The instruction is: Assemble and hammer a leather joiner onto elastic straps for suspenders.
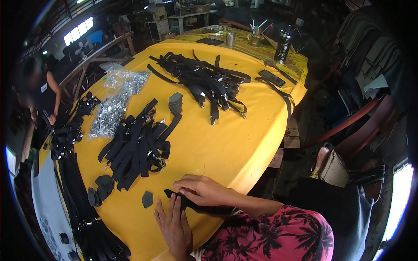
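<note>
Strap [210, 209] lies partly hidden by the straight-fingered left hand [177, 227] and right hand [201, 190], the latter's grip unclear.

far end of yellow-covered table [222, 152]: dark phone [274, 78] lying flat, tall black bottle [283, 46] upright, green mug [254, 41] holding slim sticks [256, 30], metal cup [230, 40] near it. co-worker [42, 89] standing at left. bright window [78, 30], upper left.

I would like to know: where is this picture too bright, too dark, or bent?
Head view: the upper-left window is washed out to white; the plastic bag glints; the black strap by the right hand shows little detail; the yellow tabletop looks bowed, probably by the lens; the corners are black.
</note>
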### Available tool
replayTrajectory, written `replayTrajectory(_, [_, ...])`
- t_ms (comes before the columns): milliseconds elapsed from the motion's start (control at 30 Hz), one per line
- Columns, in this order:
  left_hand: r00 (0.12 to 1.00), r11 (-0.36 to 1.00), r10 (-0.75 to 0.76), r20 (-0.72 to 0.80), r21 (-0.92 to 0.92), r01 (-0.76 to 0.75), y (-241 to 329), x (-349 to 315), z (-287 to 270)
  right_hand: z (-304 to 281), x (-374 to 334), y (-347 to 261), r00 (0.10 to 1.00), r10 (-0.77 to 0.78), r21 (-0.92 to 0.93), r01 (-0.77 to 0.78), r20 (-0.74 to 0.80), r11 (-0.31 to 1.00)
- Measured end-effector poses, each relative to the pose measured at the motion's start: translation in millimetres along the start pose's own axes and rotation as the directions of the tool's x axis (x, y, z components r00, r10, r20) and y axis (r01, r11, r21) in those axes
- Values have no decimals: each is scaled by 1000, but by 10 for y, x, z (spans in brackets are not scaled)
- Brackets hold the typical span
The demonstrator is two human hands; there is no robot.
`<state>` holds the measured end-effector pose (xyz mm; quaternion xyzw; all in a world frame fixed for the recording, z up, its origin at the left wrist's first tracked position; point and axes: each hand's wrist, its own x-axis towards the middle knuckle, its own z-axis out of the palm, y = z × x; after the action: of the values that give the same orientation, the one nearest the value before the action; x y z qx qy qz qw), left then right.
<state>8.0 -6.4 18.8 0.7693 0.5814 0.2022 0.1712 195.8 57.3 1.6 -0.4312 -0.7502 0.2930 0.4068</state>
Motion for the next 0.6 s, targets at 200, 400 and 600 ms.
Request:
replayTrajectory(200, [1000, 1000, 16, -6, 23, -16, -35, -26, -5, -27, -66, -57, 995, 36, 10, -37, 90, 999])
replayTrajectory(400, [1000, 999, 25, 18, 27, -25, -43, -1, 29, -131, -172, -77, 947, 143, -58, -132, 288, 990])
replayTrajectory(600, [1000, 999, 1, -28, 48, 1, -35, 10, 46, 29, -160, -55, 983, 74, -201, -40, 166, 979])
